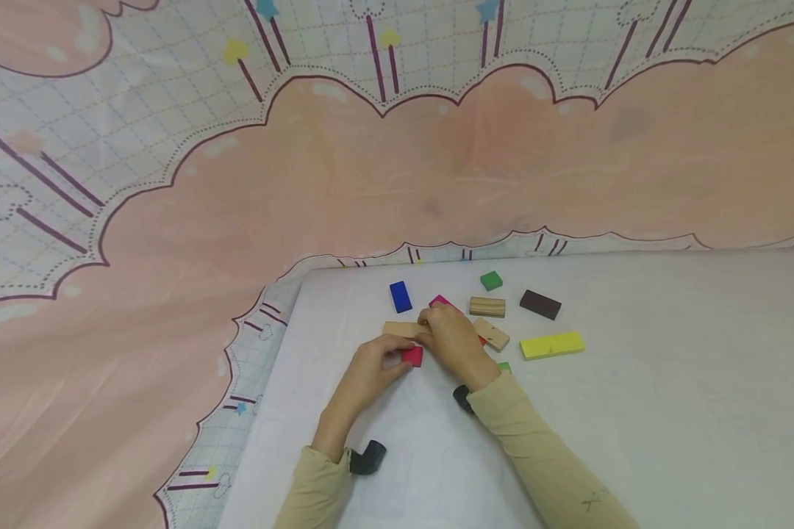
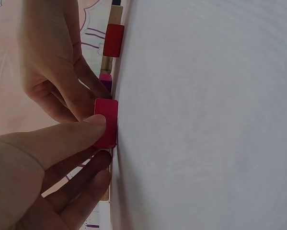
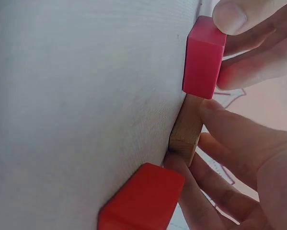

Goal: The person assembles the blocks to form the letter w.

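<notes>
Nearest me, her left hand pinches a small red block on the white table; just beyond, the right hand grips a plain wooden block. She seems mid-assembly; joining them next calls for careful alignment. Farther off lie blue, green and yellow blocks.

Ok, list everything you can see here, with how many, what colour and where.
Small red block: one, red, pinched in left hand.
Plain wooden blocks: three, tan, one under the right hand.
Blue block: one, blue, far left of the group.
Green blocks: two, green, one far, one by the right wrist.
Dark block: one, brown-black, far right.
Yellow block: one, yellow, right.
Pink block: one, magenta, beyond the right hand.
Table: one, white.
Patterned cloth: one, pink and white, behind.
Left hand: one.
Right hand: one.
</notes>
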Motion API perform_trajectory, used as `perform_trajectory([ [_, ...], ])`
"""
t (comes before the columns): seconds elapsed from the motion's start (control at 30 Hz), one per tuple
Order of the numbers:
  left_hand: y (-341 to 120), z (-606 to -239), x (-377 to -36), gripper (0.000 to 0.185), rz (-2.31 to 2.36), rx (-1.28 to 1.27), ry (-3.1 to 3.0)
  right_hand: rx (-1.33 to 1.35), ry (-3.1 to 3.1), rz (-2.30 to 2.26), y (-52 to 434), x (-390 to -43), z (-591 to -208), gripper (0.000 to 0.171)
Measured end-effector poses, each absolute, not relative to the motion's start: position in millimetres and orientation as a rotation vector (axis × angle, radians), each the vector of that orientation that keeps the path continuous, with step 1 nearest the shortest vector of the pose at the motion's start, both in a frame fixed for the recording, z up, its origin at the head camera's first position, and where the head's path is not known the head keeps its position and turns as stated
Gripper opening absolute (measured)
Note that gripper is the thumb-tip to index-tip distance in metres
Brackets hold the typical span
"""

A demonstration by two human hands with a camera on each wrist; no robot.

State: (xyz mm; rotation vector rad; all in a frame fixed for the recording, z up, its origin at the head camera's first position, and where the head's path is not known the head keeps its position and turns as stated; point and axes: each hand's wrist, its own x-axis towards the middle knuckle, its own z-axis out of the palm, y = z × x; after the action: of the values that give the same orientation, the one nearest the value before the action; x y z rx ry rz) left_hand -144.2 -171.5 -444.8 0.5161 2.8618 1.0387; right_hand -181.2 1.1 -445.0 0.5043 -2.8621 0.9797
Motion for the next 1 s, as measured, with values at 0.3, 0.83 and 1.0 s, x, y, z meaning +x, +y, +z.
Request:
perform_trajectory([
  [0.3, -171.3, -446.0, -144.4, 0.028, 1.091, 0.527, 2.854, 0.48, -2.898, 0.902, 0.7, -179.3, -440.5, 0.018],
  [0.83, -172.1, -447.6, -144.2, 0.027, 1.099, 0.519, 2.856, 0.426, -2.964, 0.852, 2.8, -178.0, -437.8, 0.02],
  [1.0, -172.6, -448.2, -143.9, 0.027, 1.099, 0.507, 2.857, 0.45, -2.958, 0.828, 2.9, -177.8, -437.6, 0.021],
])
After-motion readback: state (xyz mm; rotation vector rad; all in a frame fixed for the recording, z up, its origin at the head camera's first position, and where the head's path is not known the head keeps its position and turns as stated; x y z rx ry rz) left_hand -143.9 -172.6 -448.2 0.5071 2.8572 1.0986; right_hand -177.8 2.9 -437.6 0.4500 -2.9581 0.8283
